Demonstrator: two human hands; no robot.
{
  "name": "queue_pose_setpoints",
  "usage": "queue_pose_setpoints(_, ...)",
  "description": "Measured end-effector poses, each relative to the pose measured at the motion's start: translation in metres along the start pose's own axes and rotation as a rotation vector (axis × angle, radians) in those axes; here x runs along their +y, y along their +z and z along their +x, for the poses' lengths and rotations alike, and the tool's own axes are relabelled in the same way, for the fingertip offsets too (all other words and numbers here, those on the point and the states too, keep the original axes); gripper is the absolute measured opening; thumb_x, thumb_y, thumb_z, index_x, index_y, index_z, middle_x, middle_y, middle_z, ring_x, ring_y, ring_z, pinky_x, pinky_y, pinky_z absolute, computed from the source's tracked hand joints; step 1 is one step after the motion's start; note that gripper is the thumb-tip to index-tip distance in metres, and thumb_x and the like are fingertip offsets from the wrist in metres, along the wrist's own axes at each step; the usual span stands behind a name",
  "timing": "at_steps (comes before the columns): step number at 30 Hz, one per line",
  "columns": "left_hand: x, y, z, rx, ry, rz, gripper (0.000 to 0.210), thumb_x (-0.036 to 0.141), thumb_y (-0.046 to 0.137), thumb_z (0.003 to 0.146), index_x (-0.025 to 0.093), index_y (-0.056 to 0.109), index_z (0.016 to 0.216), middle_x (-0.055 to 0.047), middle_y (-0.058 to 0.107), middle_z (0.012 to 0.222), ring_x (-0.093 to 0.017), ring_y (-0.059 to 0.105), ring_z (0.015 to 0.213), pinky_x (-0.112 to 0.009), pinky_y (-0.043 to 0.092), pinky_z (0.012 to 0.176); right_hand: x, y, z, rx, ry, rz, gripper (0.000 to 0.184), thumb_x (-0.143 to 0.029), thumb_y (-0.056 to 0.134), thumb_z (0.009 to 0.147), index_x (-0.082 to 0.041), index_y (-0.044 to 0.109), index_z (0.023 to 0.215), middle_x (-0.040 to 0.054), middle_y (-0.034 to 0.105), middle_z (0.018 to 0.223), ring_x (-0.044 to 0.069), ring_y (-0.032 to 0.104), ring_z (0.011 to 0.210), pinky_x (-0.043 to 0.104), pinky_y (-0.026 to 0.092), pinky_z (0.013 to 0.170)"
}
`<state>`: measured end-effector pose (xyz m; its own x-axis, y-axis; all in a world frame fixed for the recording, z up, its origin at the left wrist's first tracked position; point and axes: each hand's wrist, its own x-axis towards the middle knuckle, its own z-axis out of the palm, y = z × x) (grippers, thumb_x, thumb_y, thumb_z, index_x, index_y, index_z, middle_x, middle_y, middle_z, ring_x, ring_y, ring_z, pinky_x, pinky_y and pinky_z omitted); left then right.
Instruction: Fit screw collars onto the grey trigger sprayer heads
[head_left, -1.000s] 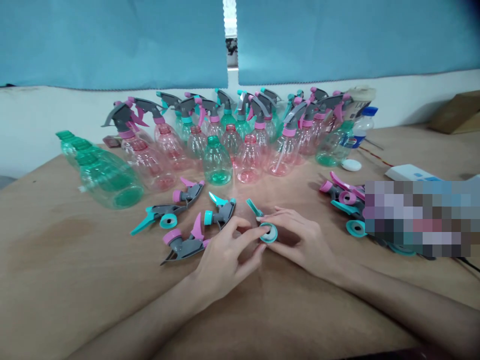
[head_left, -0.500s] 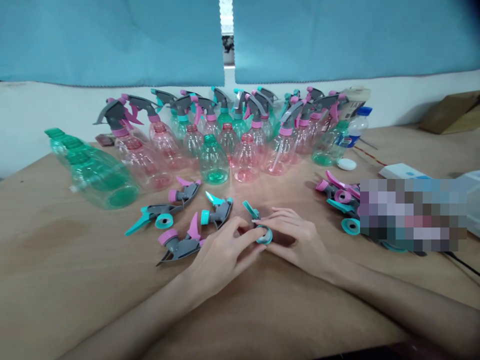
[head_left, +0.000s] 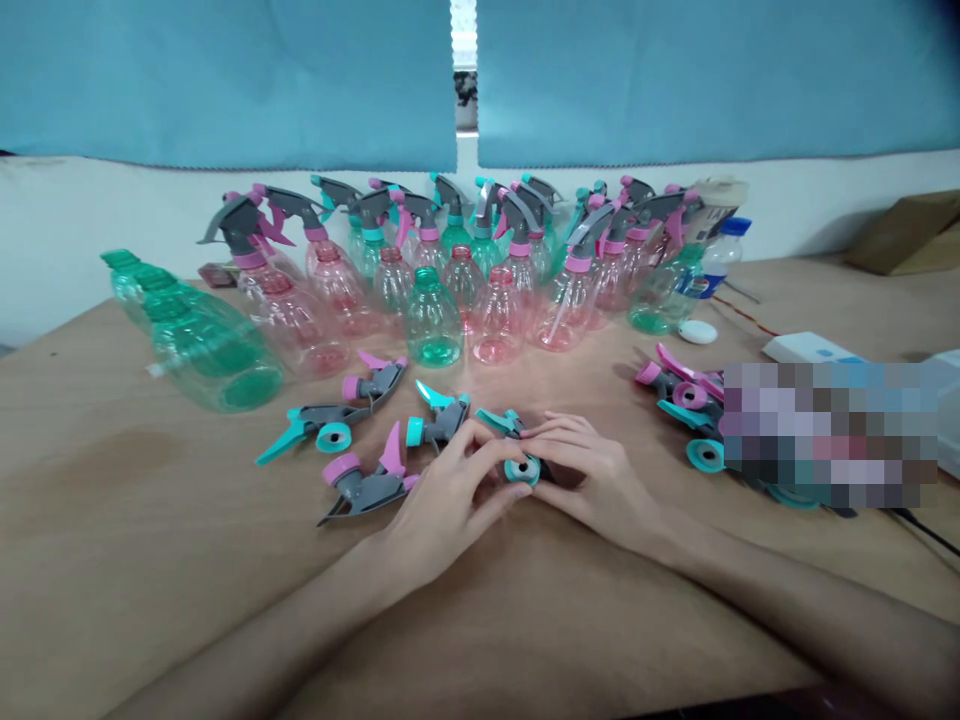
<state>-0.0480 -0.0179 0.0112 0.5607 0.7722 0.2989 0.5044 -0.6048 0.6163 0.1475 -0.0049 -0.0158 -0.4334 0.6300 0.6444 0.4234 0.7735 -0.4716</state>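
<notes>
The fingers point(head_left: 495, 459) of the left hand point(head_left: 442, 505) and right hand point(head_left: 606, 478) together gripped a teal-collared spray head point(head_left: 514, 472), its opening facing the person, just right of loose spray heads point(head_left: 369, 492) scattered across the desk point(head_left: 480, 640), nearer than the upright green bottle point(head_left: 433, 325).

Illegible dark lettering on pale container point(head_left: 720, 212).

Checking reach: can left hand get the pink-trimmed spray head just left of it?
Likely yes: nothing shows between the left hand and pink-trimmed spray head, but that hand holds a teal-trimmed one.
</notes>
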Motion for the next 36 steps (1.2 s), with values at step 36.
queue_pose_setpoints(36, -0.007, 0.002, 0.007, -0.1, 0.218, 0.489, 0.03, 0.03, 0.03, 0.098, 0.017, 0.054, 0.086, -0.002, 0.043, 0.082, -0.013, 0.045, 0.063, -0.021, 0.039, 0.049, -0.009, -0.001, 0.004, -0.029, -0.029, 0.007, 0.019, -0.032, 0.063, 0.083, -0.015, 0.067, 0.091, 0.0066, 0.073, 0.09, 0.018, 0.067, 0.08, 0.032, 0.054, 0.074)
